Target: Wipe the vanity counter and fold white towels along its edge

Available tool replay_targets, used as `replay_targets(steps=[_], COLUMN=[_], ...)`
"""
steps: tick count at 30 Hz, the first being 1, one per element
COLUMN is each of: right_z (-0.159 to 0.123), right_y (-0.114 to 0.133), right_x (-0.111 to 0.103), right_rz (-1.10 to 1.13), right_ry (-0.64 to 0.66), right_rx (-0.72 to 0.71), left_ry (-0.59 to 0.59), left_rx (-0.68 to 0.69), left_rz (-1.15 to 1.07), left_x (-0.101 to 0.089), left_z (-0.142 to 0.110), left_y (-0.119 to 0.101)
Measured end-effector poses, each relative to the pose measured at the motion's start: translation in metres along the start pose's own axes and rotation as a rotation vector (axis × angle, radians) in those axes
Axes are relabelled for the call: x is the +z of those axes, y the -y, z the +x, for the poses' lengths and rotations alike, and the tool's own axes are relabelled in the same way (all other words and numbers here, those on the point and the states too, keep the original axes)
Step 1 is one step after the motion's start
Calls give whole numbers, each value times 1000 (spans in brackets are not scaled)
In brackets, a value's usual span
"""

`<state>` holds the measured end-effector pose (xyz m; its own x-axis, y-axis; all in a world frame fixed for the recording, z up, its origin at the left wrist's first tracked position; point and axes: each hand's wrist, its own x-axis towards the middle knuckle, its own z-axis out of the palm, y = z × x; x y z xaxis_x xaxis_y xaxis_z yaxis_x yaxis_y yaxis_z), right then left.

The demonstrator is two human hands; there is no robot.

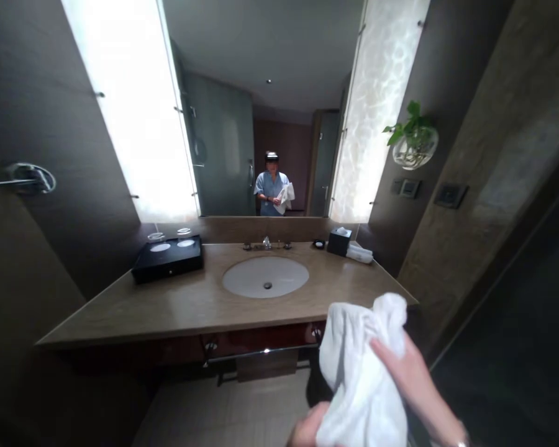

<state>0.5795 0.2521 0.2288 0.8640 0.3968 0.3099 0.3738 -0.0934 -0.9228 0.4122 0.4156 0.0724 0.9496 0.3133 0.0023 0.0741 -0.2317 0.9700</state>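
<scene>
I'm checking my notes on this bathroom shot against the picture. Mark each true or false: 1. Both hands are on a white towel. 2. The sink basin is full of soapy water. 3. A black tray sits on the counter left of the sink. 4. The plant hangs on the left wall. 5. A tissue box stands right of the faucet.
1. True: the right hand lies over the white towel and the left hand grips it from below.
2. False: the sink basin looks dry, its drain showing.
3. True: the black tray is left of the sink.
4. False: the plant hangs on the right wall.
5. True: the tissue box stands right of the faucet.
</scene>
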Motion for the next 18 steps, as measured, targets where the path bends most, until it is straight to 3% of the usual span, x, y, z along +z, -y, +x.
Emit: replay_targets(steps=[3, 6, 9, 11, 12, 14, 16, 18], right_z=[101, 221, 344, 404, 422, 430, 408, 373], right_y=[31, 41, 19, -15, -37, -90, -149, -204], right_x=[-20, -27, -26, -18, -10, 16, 50, 81], right_rz=[32, 86, -147, -406, -492, -514, -440, -459], right_ry=[-17, 82, 153, 136, 127, 145, 233, 343], right_rx=[-160, -270, -277, -283, -295, -336, -353, -266], left_ry=[7, -7, 52, -6, -74, -212, -305, -367], left_rx=[-2, -64, -7, -21, -59, -152, -180, -151], left_rz=[-192, -560, -898, -957, -942, -886, -854, -825], left_x=[-2, 2, 3, -1, -2, -5, -8, -14], left_z=[59, 129, 207, 259, 284, 328, 360, 377], left_y=[-53, -103, -127, -123, -116, -97, -83, -83])
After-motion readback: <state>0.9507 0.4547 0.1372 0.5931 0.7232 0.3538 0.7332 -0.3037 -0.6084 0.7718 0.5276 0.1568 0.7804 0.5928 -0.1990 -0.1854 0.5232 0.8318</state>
